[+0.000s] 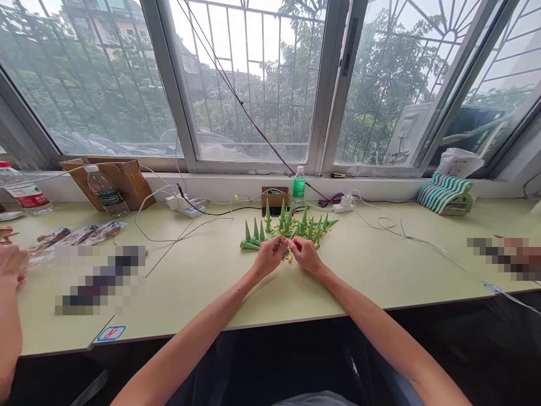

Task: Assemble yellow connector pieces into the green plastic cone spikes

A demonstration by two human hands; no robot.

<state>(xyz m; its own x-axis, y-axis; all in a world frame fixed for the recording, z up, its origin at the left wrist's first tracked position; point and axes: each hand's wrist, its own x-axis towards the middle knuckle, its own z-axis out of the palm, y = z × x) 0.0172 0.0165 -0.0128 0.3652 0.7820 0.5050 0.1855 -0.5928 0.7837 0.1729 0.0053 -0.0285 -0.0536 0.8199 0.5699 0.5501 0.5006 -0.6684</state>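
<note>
Near the middle of the table, my left hand (271, 255) and my right hand (306, 255) meet with fingertips pinched close together. What they hold is small and mostly covered by the fingers; a bit of green and yellow shows there, too little to name. Just beyond them lies a cluster of green plastic cone-shaped spikes (304, 220) with small yellow fittings. Several cones stand upright, points up, while others lie flat. On the table just below my fingertips is a yellow fitting (289, 258). At the cluster's left side stand smaller-looking green cones (255, 229).
Behind the cones are a small cardboard box (274, 197) and a green-labelled bottle (298, 185). Power strips (188, 207) and white cables (393, 226) run along the back. Coloured hangers (446, 194) stand at right. Another person's hand (12, 262) is at left, near wrapped packets (91, 234).
</note>
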